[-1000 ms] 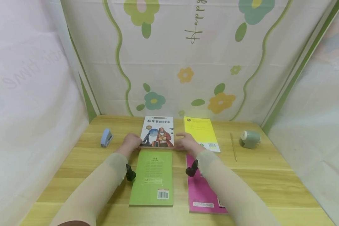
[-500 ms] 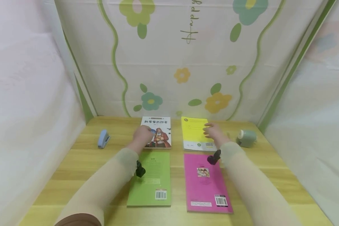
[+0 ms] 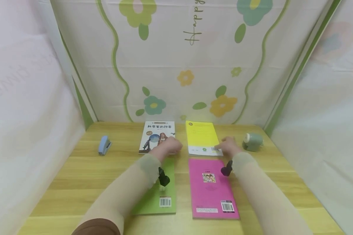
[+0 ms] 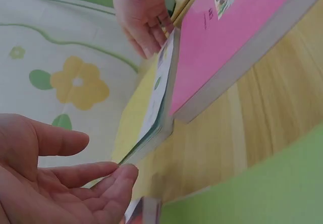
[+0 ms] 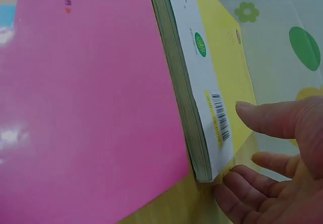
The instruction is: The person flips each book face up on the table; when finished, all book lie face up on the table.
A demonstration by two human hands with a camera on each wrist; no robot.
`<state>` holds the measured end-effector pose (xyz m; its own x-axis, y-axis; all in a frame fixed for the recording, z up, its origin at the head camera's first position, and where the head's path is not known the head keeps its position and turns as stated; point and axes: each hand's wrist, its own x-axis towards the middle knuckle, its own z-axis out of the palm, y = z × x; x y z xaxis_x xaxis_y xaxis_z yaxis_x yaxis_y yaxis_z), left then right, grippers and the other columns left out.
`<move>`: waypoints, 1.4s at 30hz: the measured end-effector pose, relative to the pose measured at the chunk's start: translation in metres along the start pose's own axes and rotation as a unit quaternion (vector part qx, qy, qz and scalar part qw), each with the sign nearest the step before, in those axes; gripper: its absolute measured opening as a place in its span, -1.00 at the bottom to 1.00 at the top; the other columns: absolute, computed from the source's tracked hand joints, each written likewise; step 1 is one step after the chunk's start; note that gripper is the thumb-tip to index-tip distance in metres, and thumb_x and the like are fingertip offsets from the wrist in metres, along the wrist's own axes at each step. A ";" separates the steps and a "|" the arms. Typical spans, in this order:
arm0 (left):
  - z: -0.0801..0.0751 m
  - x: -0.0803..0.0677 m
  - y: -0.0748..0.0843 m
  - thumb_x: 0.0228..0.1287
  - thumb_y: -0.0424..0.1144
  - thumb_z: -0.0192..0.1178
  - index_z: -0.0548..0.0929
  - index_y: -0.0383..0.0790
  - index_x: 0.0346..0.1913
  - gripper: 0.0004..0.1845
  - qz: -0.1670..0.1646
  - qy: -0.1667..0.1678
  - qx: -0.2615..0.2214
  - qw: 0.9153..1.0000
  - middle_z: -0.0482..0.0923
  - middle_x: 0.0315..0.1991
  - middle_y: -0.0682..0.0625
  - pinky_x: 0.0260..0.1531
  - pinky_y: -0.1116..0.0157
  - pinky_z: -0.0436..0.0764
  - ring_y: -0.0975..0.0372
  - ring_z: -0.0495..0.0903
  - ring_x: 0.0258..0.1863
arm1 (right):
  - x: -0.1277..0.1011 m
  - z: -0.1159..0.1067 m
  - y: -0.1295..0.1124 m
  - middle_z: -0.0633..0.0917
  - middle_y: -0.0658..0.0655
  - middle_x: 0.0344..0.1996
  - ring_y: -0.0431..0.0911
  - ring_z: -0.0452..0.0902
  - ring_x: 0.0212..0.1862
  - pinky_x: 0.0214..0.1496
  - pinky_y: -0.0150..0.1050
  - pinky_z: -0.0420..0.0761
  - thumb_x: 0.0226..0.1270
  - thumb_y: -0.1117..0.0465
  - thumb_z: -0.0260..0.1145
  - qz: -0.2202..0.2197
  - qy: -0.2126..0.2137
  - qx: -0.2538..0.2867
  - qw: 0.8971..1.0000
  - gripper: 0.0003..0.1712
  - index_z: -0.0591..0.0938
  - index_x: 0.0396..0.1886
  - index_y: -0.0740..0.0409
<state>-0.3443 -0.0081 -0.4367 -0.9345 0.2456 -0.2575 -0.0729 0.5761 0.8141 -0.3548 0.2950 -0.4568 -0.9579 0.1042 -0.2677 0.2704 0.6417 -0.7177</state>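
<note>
While no tray or box of any kind shows on the wooden table [image 3: 76, 169], four books lie flat on it in two rows. At the back left is a white-covered book [image 3: 156, 135] with a row of Chinese characters across its top and a drawn figure beside a globe; the left hand [image 3: 168, 147] rests at its near right corner, and the left wrist view shows the fingers [image 4: 108, 183] loosely bent with the thumb apart, closed on nothing. At the back right lies a yellow book [image 3: 201, 135] with a white strip along its near edge carrying a green round mark and a barcode. The right hand [image 3: 230, 146] is at that book's near right corner; in the right wrist view its fingertips [image 5: 237, 181] touch the corner from the side and the thumb hovers just above the barcode, the fingers slack rather than clamped. In front of the white book lies a green book [image 3: 164, 199], back cover up with a barcode, partly covered by the left forearm. Just in front of the yellow one lies a pink book [image 3: 210, 192] with a small picture on the cover, a barcode and a white label near its front edge, too small to read. A blue stapler [image 3: 104, 145] sits well to the left, and a pale green pencil sharpener [image 3: 253, 141] stands just beyond the right hand. The flowered cloth backdrop [image 3: 176, 62] behind carries handwriting seen upside down, of which "Happ" can be made out.
</note>
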 end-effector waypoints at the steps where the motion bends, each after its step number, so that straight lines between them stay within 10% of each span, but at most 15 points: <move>1: 0.004 0.002 0.001 0.21 -0.39 0.12 0.35 -0.17 -0.70 -0.66 0.001 -0.013 -0.009 1.000 0.35 -0.68 0.02 -0.68 0.38 0.40 0.25 0.31 -0.71 | 0.001 0.001 0.000 0.29 0.48 0.32 0.36 0.15 0.36 0.40 0.27 0.14 0.15 0.13 0.46 -0.004 0.003 -0.016 1.000 -0.09 0.26 0.38 0.43; 8: 0.023 0.002 0.010 0.30 -0.37 0.13 0.54 -0.45 -0.25 -0.86 -0.040 -0.043 -0.158 0.986 0.58 -0.38 -0.17 -0.25 0.24 0.64 0.10 0.61 -0.40 | 0.003 0.009 0.004 0.30 0.46 0.35 0.34 0.17 0.37 0.41 0.24 0.15 0.10 0.05 0.54 -0.012 -0.002 -0.057 0.998 0.07 0.17 0.45 0.37; 15: 0.031 -0.004 0.019 0.25 -0.37 0.23 0.04 -0.54 0.46 -0.18 -0.079 -0.018 -0.262 0.962 0.37 0.20 -0.50 0.05 0.04 0.62 -0.21 0.48 0.16 | 0.003 0.018 0.004 0.38 0.47 0.27 0.33 0.26 0.31 0.38 0.23 0.23 0.16 0.05 0.48 -0.017 0.014 -0.076 0.997 -0.06 0.25 0.38 0.39; 22: 0.039 0.003 0.017 0.22 -0.27 0.25 0.27 -0.50 0.37 -0.29 -0.104 0.027 -0.222 0.969 0.61 -0.30 -0.19 -0.39 0.24 0.62 0.14 0.54 -0.51 | 0.002 0.019 0.000 0.33 0.43 0.33 0.33 0.23 0.34 0.38 0.28 0.18 0.19 0.08 0.47 0.026 0.005 -0.044 0.999 -0.05 0.20 0.44 0.31; 27: 0.041 0.003 0.015 0.26 -0.23 0.21 0.44 -0.55 0.22 -0.44 -0.105 0.028 -0.190 0.976 0.27 -0.77 0.11 -0.68 0.39 0.22 0.30 0.19 -0.78 | 0.005 0.018 0.001 0.36 0.45 0.29 0.34 0.25 0.31 0.36 0.26 0.23 0.17 0.12 0.48 0.024 0.006 -0.046 0.999 -0.07 0.22 0.41 0.33; 42: 0.052 0.018 0.007 0.29 -0.40 0.14 0.50 -0.60 0.06 -0.65 -0.072 -0.024 -0.270 0.960 0.68 -0.24 -0.32 -0.15 0.21 0.70 -0.05 0.72 -0.22 | 0.008 0.016 0.001 0.30 0.47 0.34 0.35 0.20 0.35 0.38 0.27 0.20 0.21 0.09 0.46 0.017 -0.007 -0.061 0.998 -0.05 0.18 0.45 0.32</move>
<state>-0.3437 0.0410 -0.4625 -0.8848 0.2367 -0.4014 -0.3827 0.1226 0.9157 -0.3604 0.2839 -0.4700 -0.9467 0.1180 -0.2997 0.2883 0.7255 -0.6249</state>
